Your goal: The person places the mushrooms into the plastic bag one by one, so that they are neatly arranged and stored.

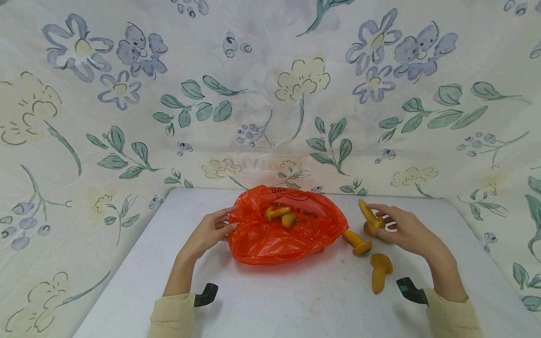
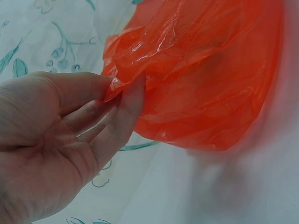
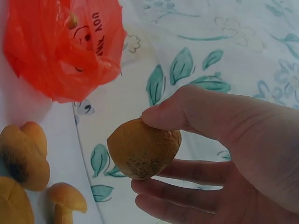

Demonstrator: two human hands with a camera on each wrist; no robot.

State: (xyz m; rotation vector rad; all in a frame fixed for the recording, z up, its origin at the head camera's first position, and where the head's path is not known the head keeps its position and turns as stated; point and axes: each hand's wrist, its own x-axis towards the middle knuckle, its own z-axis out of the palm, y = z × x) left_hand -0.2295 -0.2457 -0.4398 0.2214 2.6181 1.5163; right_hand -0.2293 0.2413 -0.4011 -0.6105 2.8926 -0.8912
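The red bag bears black print: "YOU" beside a drawn face, and a partly legible "HAVE A NICE". Remaining letters are unclear.

1. The left sleeve is plain pale yellow-beige, lightly creased, and ends on the forearm.
2. The right sleeve matches it in colour.
3. A black, bent left wrist device juts inward.
4. Its similar right counterpart bears a small teal-green patch.

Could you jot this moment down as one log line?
left hand: pinches red bag's edge | right hand: holds brownish-yellow mushroom | white table: loose mushrooms near bag
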